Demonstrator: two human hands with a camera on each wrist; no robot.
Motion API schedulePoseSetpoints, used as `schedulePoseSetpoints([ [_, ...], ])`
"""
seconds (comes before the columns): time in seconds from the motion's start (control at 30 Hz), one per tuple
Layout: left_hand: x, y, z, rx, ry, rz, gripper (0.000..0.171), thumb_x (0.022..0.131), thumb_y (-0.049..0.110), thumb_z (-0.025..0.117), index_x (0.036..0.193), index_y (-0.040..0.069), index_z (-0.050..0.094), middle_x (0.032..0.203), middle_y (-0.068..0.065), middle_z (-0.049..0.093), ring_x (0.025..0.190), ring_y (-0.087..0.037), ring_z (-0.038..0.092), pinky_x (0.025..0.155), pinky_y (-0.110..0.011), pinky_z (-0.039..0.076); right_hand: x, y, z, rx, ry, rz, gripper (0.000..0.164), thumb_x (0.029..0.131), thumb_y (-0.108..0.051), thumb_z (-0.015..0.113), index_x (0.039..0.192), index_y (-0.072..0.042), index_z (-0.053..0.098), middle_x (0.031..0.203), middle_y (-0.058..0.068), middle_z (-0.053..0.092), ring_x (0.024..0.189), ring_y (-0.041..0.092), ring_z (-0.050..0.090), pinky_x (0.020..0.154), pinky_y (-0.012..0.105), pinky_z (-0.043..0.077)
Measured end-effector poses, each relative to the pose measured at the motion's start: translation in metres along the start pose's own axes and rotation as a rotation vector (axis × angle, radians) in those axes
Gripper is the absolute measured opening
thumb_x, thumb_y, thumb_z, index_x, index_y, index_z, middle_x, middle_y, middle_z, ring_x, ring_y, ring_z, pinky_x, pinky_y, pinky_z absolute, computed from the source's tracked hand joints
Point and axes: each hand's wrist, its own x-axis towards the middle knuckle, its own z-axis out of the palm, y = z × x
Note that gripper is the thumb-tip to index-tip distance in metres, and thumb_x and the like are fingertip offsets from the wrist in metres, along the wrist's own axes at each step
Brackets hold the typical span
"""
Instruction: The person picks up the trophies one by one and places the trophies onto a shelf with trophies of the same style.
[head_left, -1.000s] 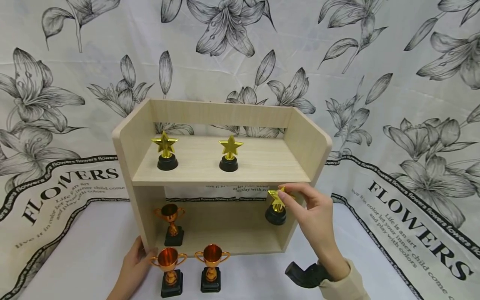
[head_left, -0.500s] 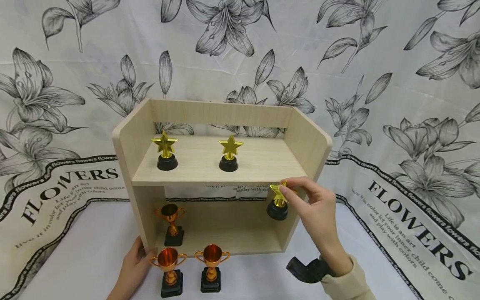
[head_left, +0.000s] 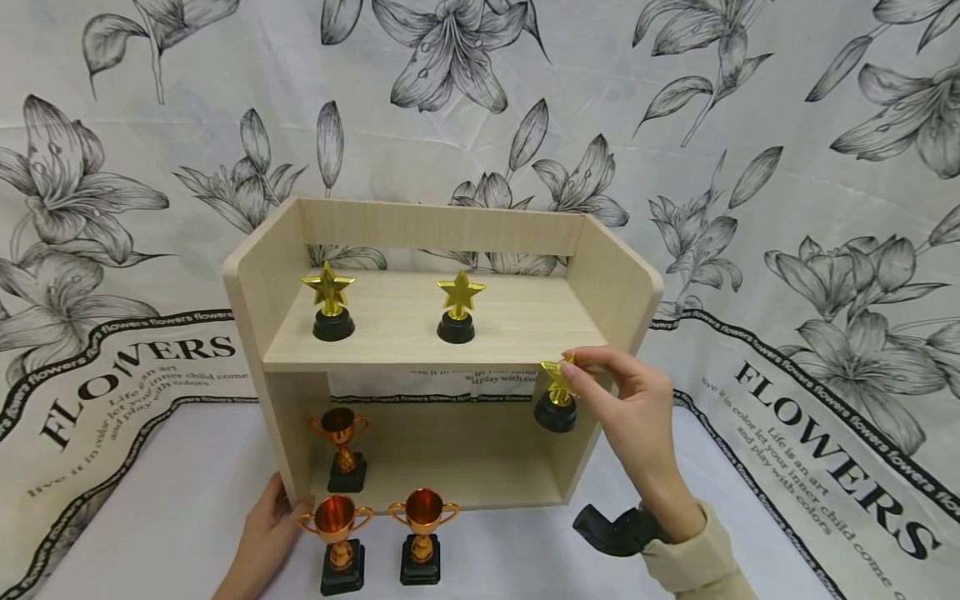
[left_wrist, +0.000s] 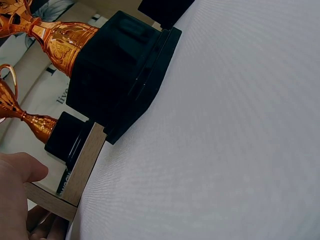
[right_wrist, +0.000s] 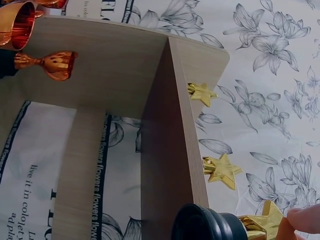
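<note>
My right hand (head_left: 633, 417) pinches a gold star trophy (head_left: 557, 410) by its star, between thumb and forefinger. The trophy's black round base hangs in front of the lower opening of a two-tier wooden shelf (head_left: 435, 358), near its right side. In the right wrist view, only the fingertips (right_wrist: 302, 220) show at the star (right_wrist: 270, 220). My left hand (head_left: 262, 533) grips the lower left side panel of the shelf; in the left wrist view the thumb (left_wrist: 30, 167) lies on one face of the panel and other fingers are behind it.
Two gold star trophies (head_left: 328, 302) (head_left: 458, 307) stand on the upper tier. A bronze cup trophy (head_left: 345, 450) stands on the lower tier at left. Two more cup trophies (head_left: 340, 546) (head_left: 422, 537) stand on the white table before the shelf. A floral cloth (head_left: 480, 125) hangs behind.
My right hand has lifted the star trophy slightly, up toward the edge of the upper tier. The left hand and the other trophies have stayed in place.
</note>
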Motion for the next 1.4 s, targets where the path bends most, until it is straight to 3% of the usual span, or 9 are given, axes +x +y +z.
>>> schedulePoseSetpoints([
  [0.2, 0.0, 0.0, -0.001, -0.017, -0.01, -0.013, 0.058, 0.094, 0.022, 0.057, 0.142, 0.003, 0.03, 0.137, -0.028, 0.041, 0.119, -0.044, 0.048, 0.097, -0.055, 0.039, 0.002, 0.0, -0.001, -0.019, 0.017, 0.024, 0.012, 0.081, -0.004, 0.071, 0.093, 0.0, 0.07, 0.093, 0.01, 0.069, 0.089, 0.016, 0.064, 0.082, 0.021, 0.049],
  [0.57, 0.001, 0.002, -0.002, -0.024, -0.022, -0.036, 0.06, 0.094, 0.024, 0.057, 0.143, 0.004, 0.029, 0.139, -0.028, 0.038, 0.121, -0.046, 0.046, 0.098, -0.057, 0.038, 0.007, -0.003, -0.003, -0.023, 0.03, 0.016, 0.012, 0.081, -0.004, 0.071, 0.093, 0.0, 0.07, 0.093, 0.011, 0.07, 0.091, 0.017, 0.065, 0.083, 0.023, 0.049],
  [0.9, 0.001, 0.003, -0.002, -0.02, -0.024, -0.041, 0.058, 0.094, 0.024, 0.056, 0.142, 0.004, 0.03, 0.139, -0.028, 0.039, 0.12, -0.045, 0.046, 0.098, -0.058, 0.037, 0.012, -0.006, -0.003, -0.034, 0.036, 0.01, 0.013, 0.082, -0.005, 0.071, 0.094, 0.0, 0.07, 0.094, 0.011, 0.07, 0.095, 0.016, 0.064, 0.092, 0.024, 0.045],
  [1.4, 0.001, 0.005, -0.002, -0.025, -0.048, -0.07, 0.06, 0.094, 0.025, 0.056, 0.143, 0.005, 0.027, 0.141, -0.027, 0.037, 0.122, -0.046, 0.044, 0.099, -0.059, 0.036, 0.021, -0.01, -0.005, -0.044, 0.052, 0.009, 0.013, 0.082, -0.006, 0.072, 0.093, 0.0, 0.071, 0.093, 0.01, 0.07, 0.094, 0.016, 0.065, 0.092, 0.025, 0.046],
])
